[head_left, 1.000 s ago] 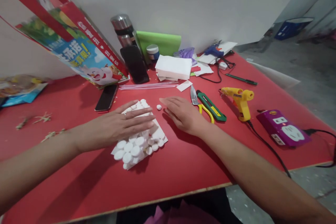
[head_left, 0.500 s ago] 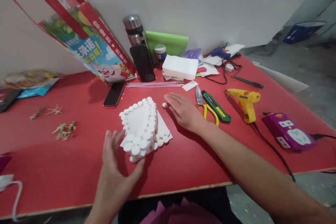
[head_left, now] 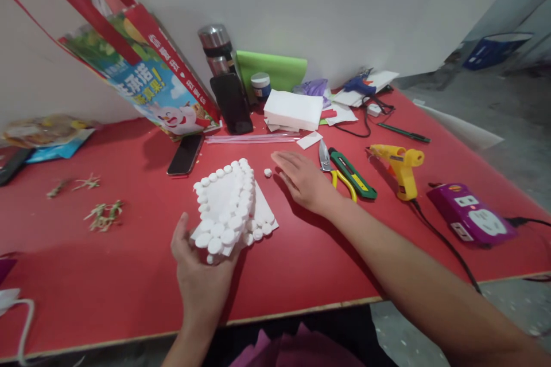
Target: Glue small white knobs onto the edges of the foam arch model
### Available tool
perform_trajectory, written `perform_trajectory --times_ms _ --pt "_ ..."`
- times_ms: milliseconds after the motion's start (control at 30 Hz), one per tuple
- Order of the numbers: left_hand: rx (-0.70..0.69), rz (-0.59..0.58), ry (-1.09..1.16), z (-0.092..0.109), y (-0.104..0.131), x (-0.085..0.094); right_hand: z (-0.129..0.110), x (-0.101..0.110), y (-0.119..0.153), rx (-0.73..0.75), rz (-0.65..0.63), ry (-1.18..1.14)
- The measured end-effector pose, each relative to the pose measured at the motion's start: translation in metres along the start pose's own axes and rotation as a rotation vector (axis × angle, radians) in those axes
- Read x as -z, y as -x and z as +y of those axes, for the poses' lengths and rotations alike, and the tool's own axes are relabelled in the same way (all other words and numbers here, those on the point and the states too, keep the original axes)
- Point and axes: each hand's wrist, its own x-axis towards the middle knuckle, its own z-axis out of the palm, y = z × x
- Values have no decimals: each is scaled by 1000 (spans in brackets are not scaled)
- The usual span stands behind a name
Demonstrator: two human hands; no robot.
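Note:
A white model of foam board edged with rows of round white pieces (head_left: pixel 221 206) rests on the red table, its top part raised on a flat white base. My left hand (head_left: pixel 200 275) grips its near-left corner, thumb underneath at the near side and fingers at the left; part of the hold is hidden by the model. My right hand (head_left: pixel 303 180) hovers over or lies on the table with its fingers stretched out, holding nothing. Just left of its fingertips is a small white ball (head_left: pixel 267 172).
Pliers with yellow handles (head_left: pixel 340 178), a green utility knife (head_left: pixel 353 175), a yellow glue gun (head_left: pixel 400 166) and a purple power socket (head_left: pixel 471 215) lie at right. A phone (head_left: pixel 185 155), thermos (head_left: pixel 215 46), gift bag (head_left: pixel 159 80) and stacked white board (head_left: pixel 295 109) stand behind.
My left hand has moved in and closed on the near-left corner of the white model. My right hand has barely moved, staying beside the small ball.

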Motion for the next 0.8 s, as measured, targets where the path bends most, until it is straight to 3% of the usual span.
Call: perform_trajectory --times_ms 167,267,367,567,800 --pt "44 7 7 2 -1 -1 -12 -6 -5 18 -224 56" --pt "49 -31 11 2 -4 0 -15 -11 -5 2 -292 80" --pt "59 -33 66 0 -7 -1 -13 -14 -4 -13 -289 81" --pt "105 150 119 -7 -18 0 -9 -15 -4 10 -196 89" --pt "73 119 88 -20 -30 6 -8 -14 -7 70 -183 136"
